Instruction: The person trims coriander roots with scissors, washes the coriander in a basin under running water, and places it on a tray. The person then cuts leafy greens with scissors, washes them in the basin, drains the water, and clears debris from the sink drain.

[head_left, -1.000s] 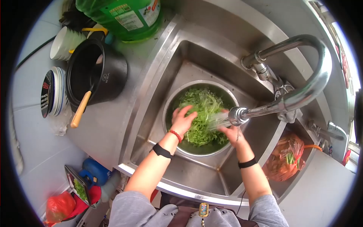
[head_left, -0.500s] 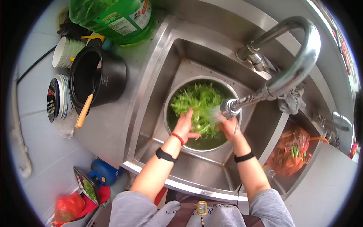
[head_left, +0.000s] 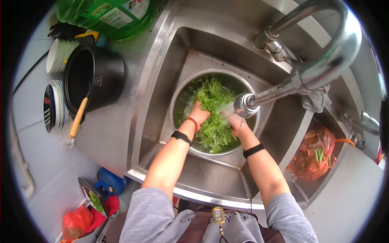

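Observation:
Shredded leafy greens [head_left: 212,91] fill the middle of a round metal basin [head_left: 173,121], which holds water and stands in the sink [head_left: 210,174]. My left hand [head_left: 197,115] is closed on the greens from the left, its thumb pointing right and its fingertips partly buried. On the other side my right hand [head_left: 237,122] curls into the same greens, with its fingers partly veiled by spray. Water runs from the faucet nozzle [head_left: 245,106] just above it, onto the greens and that hand.
Left of the sink stand a black pot [head_left: 107,79], an orange-handled utensil [head_left: 79,117], stacked bowls [head_left: 60,54] and a large green bottle [head_left: 117,16]. A red plastic bag [head_left: 314,156] sits in the right-hand basin. The curved faucet [head_left: 340,48] arches over the right side.
Both hands have moved deeper into the greens and closed in on them, drawing them into a longer heap. The view has shifted slightly, so the basin appears higher and the faucet larger.

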Tool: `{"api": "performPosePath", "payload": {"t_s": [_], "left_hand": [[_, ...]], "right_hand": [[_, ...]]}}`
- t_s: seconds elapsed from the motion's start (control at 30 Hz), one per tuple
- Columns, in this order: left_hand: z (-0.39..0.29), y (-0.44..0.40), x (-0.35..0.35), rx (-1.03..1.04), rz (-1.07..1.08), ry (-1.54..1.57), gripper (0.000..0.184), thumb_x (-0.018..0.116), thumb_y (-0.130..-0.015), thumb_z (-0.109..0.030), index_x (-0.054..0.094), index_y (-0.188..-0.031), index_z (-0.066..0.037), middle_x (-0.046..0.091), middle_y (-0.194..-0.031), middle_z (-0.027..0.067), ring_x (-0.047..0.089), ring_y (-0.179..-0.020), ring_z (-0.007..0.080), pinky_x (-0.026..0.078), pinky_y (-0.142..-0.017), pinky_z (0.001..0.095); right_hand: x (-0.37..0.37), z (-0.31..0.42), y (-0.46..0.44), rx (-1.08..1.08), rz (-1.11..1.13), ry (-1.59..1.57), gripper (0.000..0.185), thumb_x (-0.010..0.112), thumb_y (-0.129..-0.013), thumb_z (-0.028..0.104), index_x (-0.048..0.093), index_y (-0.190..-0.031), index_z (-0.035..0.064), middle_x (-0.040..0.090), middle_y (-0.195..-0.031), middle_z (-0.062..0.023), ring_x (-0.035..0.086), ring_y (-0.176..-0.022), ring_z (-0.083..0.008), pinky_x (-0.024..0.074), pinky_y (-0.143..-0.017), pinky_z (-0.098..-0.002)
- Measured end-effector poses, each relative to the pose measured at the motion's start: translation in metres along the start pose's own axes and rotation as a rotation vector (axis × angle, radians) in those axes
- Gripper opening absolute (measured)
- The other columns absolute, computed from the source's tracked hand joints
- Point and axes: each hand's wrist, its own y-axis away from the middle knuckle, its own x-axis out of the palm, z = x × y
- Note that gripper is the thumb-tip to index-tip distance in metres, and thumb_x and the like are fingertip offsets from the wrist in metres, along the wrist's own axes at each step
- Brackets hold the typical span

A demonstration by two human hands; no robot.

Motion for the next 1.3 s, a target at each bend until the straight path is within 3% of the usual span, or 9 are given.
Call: {"api": "performPosePath", "payload": {"t_s": [0.1,0.17,0.3,0.4,0.67,0.83,0.9,1.0,1.3], "left_hand": [[-0.036,0.050,-0.026,-0.127,0.048,0.304,0.101,0.069,-0.081,-0.021,-0.005,-0.149,-0.013,0.031,-0.144,0.0208,0.041,-0.127,0.0408,0.039,-0.102,0.0416],[-0.033,0.058,-0.036,0.040,-0.139,-0.141,0.106,0.072,-0.078,-0.025,-0.005,-0.150,-0.018,0.019,-0.149,0.0237,0.034,-0.130,0.0455,0.038,-0.103,0.0481],[-0.013,0.049,-0.012,0.132,-0.139,-0.864,0.109,0.077,-0.071,-0.018,0.003,-0.150,-0.031,0.010,-0.153,0.0221,0.034,-0.130,0.0469,0.037,-0.105,0.0506],[0.013,0.020,0.018,0.011,-0.051,-0.820,0.109,0.081,-0.065,-0.012,0.013,-0.150,-0.027,0.017,-0.151,0.0217,0.038,-0.129,0.0429,0.037,-0.105,0.0460],[0.017,0.037,-0.017,-0.016,0.169,0.149,0.090,0.073,-0.079,-0.026,0.015,-0.149,-0.021,0.025,-0.151,0.0185,0.033,-0.135,0.0330,0.036,-0.104,0.0427],[-0.015,0.044,-0.023,-0.002,-0.252,0.280,0.078,0.057,-0.089,-0.048,0.015,-0.150,-0.021,0.012,-0.156,0.0144,0.015,-0.141,0.0343,0.025,-0.105,0.0600],[0.038,-0.018,-0.015,0.161,-0.293,0.296,0.081,0.054,-0.089,-0.053,0.014,-0.151,-0.019,0.013,-0.156,0.0130,0.016,-0.141,0.0370,0.019,-0.104,0.0667],[0.003,0.005,0.004,-0.281,-0.203,0.530,0.085,0.053,-0.086,-0.060,0.019,-0.150,-0.015,0.016,-0.156,0.0142,0.017,-0.142,0.0328,0.023,-0.106,0.0608],[-0.002,0.073,-0.002,-0.149,-0.052,0.619,0.063,0.066,-0.086,-0.030,0.042,-0.137,-0.002,0.044,-0.140,0.0142,0.040,-0.129,0.0285,0.038,-0.101,0.0459]], "right_hand": [[-0.029,-0.020,-0.014,-0.117,0.008,-0.011,0.046,0.065,-0.085,0.023,0.047,-0.125,0.0087,0.052,-0.120,-0.0114,0.052,-0.110,-0.0260,0.0453,-0.091,-0.0430],[-0.040,-0.010,0.000,-0.424,-0.085,0.481,0.084,0.074,-0.075,0.025,0.024,-0.141,0.0116,0.028,-0.140,-0.0229,0.035,-0.127,-0.0365,0.0369,-0.100,-0.0516],[-0.006,-0.003,0.052,-0.526,0.026,1.302,0.096,0.084,-0.058,0.026,0.038,-0.141,0.0167,0.005,-0.150,-0.0328,0.026,-0.129,-0.0579,0.0385,-0.104,-0.0489],[0.020,-0.071,0.011,-0.307,0.062,1.579,0.089,0.084,-0.056,0.029,0.044,-0.133,0.0079,0.042,-0.126,-0.0265,0.046,-0.116,-0.0482,0.0362,-0.105,-0.0457],[-0.004,0.027,0.059,-0.406,0.166,0.408,0.060,0.070,-0.076,0.020,0.047,-0.128,-0.0012,0.063,-0.111,-0.0218,0.059,-0.107,-0.0292,0.0473,-0.089,-0.0350],[-0.018,0.072,0.004,-0.545,-0.085,0.441,0.054,0.058,-0.092,0.032,0.042,-0.133,0.0010,0.051,-0.132,-0.0205,0.053,-0.119,-0.0320,0.0448,-0.094,-0.0403],[-0.008,0.060,-0.009,-0.433,0.070,0.301,0.075,0.070,-0.079,0.031,0.035,-0.139,0.0026,0.053,-0.128,-0.0198,0.054,-0.114,-0.0309,0.0446,-0.094,-0.0386],[0.009,0.038,-0.013,-0.233,0.170,0.213,0.092,0.078,-0.072,0.033,0.029,-0.143,0.0022,0.052,-0.126,-0.0203,0.053,-0.112,-0.0311,0.0426,-0.097,-0.0383],[-0.023,0.035,0.047,0.041,0.048,0.326,0.069,0.061,-0.088,0.028,0.029,-0.145,0.0066,0.031,-0.148,-0.0229,0.031,-0.138,-0.0305,0.0344,-0.106,-0.0376]]}}
